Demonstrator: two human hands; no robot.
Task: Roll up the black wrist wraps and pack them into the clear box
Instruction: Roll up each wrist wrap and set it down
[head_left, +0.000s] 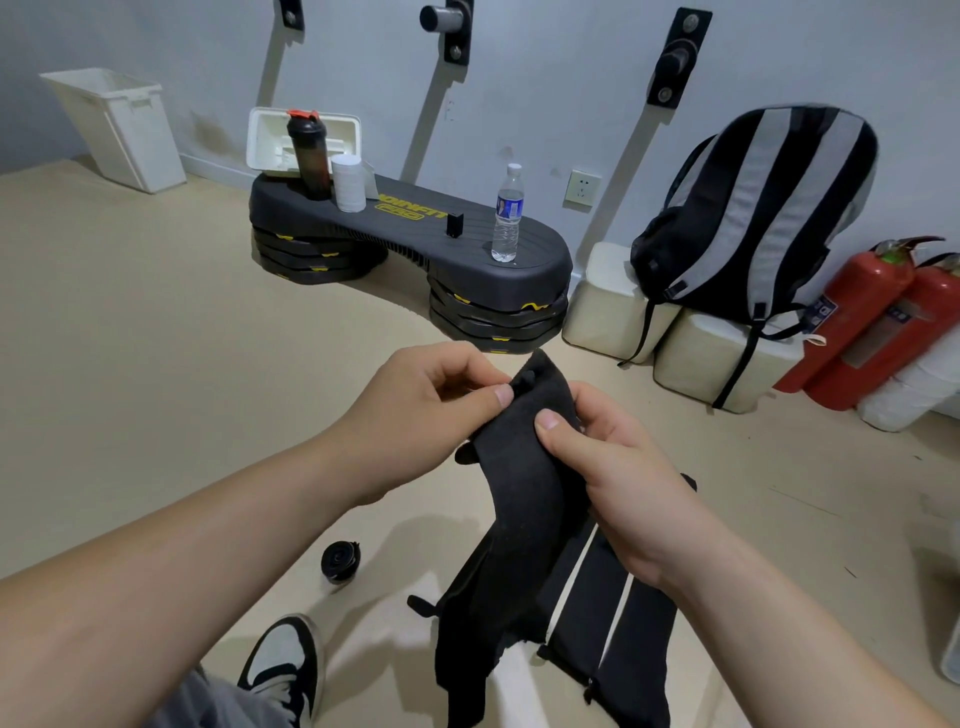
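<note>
In the centre of the frame, the left hand (431, 400) pinches the top end of a long black fabric wrist wrap (519, 493) between thumb and fingers. The right hand (618, 483) grips the wrap just below, thumb pressed on it. The wrap's lower part hangs down toward the bottom centre. A small rolled black wrap (340, 560) lies on the beige floor (156, 338) at lower left, and more flat black wraps (623, 623) lie at lower right.

Grey trousers (221, 701), black-and-white sneaker (287, 662)

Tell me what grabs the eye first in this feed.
The left hand and right hand pinch the top end of a black wrist wrap at centre frame, its tail hanging down. One rolled wrap lies on the floor lower left, flat wraps under the right hand. A striped backpack stands out at right.
</note>
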